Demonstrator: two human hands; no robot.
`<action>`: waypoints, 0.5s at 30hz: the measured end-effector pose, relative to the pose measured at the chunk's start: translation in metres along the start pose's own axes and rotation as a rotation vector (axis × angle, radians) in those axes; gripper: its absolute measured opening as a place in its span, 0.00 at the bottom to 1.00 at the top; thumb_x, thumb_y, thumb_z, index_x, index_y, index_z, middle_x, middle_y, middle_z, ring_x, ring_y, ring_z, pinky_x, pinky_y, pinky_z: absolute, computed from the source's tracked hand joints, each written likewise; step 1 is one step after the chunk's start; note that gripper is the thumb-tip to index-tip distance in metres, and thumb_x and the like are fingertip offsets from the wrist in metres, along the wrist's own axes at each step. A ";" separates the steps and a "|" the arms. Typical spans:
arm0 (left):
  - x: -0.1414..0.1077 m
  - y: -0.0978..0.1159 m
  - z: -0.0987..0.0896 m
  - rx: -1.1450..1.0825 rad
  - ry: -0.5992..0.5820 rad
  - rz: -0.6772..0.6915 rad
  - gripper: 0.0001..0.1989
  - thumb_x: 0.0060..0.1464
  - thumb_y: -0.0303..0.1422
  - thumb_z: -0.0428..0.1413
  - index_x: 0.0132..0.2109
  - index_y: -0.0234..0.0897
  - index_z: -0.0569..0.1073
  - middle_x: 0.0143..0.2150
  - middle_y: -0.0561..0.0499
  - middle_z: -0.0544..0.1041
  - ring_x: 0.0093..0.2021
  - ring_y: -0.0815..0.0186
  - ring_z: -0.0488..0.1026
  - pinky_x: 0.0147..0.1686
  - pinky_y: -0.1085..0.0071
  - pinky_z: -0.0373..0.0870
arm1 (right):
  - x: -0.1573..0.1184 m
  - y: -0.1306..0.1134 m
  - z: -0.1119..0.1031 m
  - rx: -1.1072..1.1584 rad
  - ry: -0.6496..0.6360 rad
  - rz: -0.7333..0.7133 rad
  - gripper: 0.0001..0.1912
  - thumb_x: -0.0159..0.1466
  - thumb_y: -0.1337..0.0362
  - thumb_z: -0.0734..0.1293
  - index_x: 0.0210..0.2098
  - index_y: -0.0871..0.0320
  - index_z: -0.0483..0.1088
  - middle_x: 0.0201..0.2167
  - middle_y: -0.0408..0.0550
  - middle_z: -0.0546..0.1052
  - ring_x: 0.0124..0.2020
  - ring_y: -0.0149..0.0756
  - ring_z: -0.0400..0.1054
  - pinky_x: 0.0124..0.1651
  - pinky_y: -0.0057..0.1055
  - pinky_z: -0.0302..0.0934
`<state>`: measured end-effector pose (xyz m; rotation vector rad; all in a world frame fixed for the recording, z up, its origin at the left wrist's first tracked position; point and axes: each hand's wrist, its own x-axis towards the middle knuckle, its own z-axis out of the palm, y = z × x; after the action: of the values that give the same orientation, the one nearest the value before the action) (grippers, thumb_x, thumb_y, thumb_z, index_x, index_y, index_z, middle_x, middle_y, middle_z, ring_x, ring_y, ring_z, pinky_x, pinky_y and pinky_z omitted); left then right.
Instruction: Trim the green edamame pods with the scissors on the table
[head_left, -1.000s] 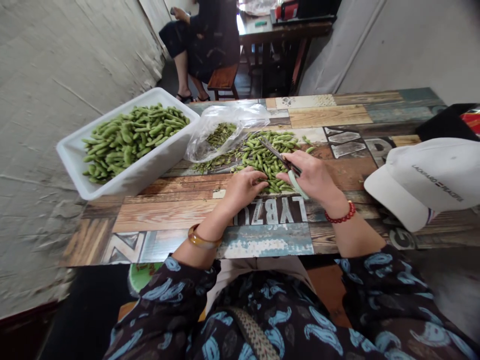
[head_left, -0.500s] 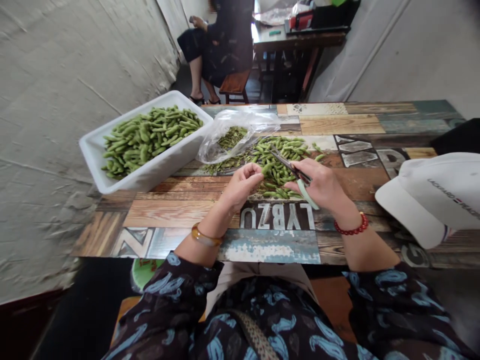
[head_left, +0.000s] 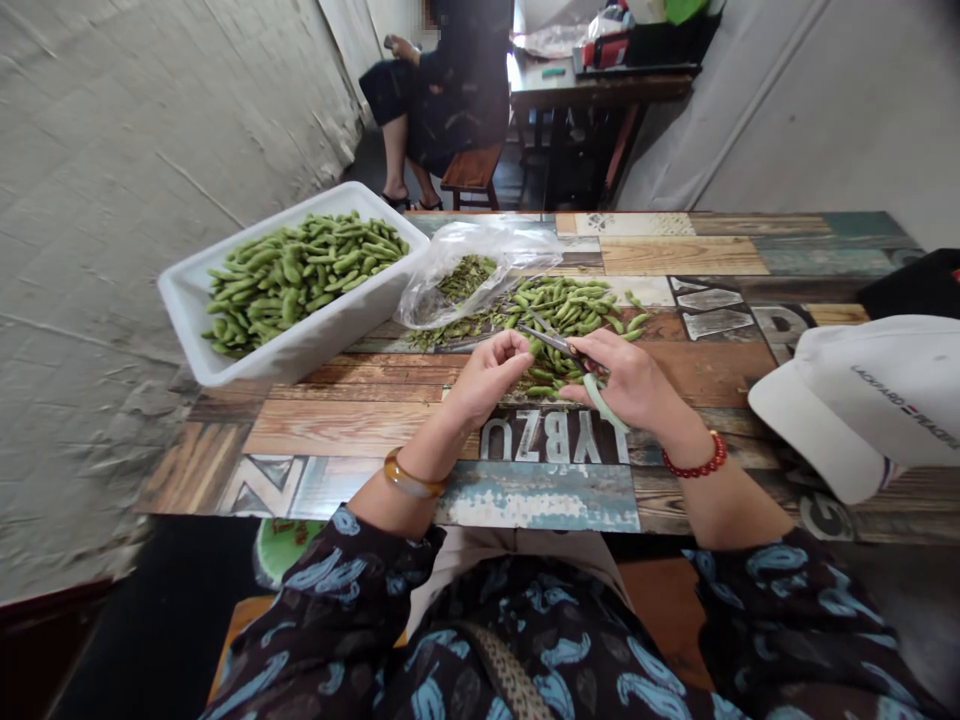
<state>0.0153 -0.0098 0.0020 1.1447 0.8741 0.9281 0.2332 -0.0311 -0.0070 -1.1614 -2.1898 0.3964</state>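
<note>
My left hand [head_left: 495, 372] is closed in a pinch on a green soybean pod [head_left: 535, 347], whose lower part my fingers hide. In my right hand [head_left: 626, 378] is a pair of scissors [head_left: 553, 341] with pale green handles. Their blades are parted and point left, close by the pod's tip. Beneath and beyond both hands spreads a loose pile of pods [head_left: 574, 303] on the table. A clear plastic bag [head_left: 424, 295] holding small trimmings lies left of that pile, with more trimmings [head_left: 450, 330] scattered at its mouth.
A white plastic tub [head_left: 330, 330] heaped with pods stands at the left on the patterned table [head_left: 337, 428]. At the right edge lie a white cap [head_left: 862, 390] and a black item [head_left: 911, 285]. Beyond the table a person [head_left: 465, 90] sits on a wooden stool [head_left: 471, 172].
The scissors and my right hand have shifted slightly left, bringing the blades nearer to the pod in my left hand. My left hand has barely moved.
</note>
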 end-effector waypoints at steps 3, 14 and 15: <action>0.001 -0.001 0.000 0.028 -0.011 0.017 0.11 0.50 0.33 0.60 0.32 0.36 0.64 0.22 0.60 0.59 0.20 0.78 0.50 0.21 0.75 0.44 | 0.000 0.000 0.002 0.007 0.000 -0.008 0.27 0.60 0.51 0.73 0.54 0.56 0.69 0.41 0.52 0.75 0.35 0.41 0.70 0.38 0.37 0.68; 0.003 -0.005 -0.004 0.032 -0.006 0.072 0.15 0.49 0.41 0.64 0.33 0.33 0.71 0.23 0.59 0.62 0.22 0.76 0.51 0.23 0.73 0.47 | 0.000 -0.006 0.002 -0.010 -0.035 -0.030 0.22 0.64 0.51 0.69 0.53 0.56 0.68 0.38 0.50 0.73 0.31 0.38 0.67 0.35 0.34 0.63; 0.003 -0.006 -0.004 0.045 -0.004 0.087 0.15 0.49 0.40 0.64 0.32 0.33 0.70 0.24 0.58 0.63 0.23 0.76 0.52 0.24 0.74 0.48 | 0.000 -0.007 0.002 -0.013 -0.045 -0.034 0.22 0.65 0.51 0.68 0.53 0.56 0.68 0.37 0.50 0.72 0.31 0.38 0.66 0.34 0.34 0.63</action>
<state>0.0135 -0.0063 -0.0053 1.2314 0.8514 0.9816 0.2273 -0.0348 -0.0044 -1.1313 -2.2512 0.3981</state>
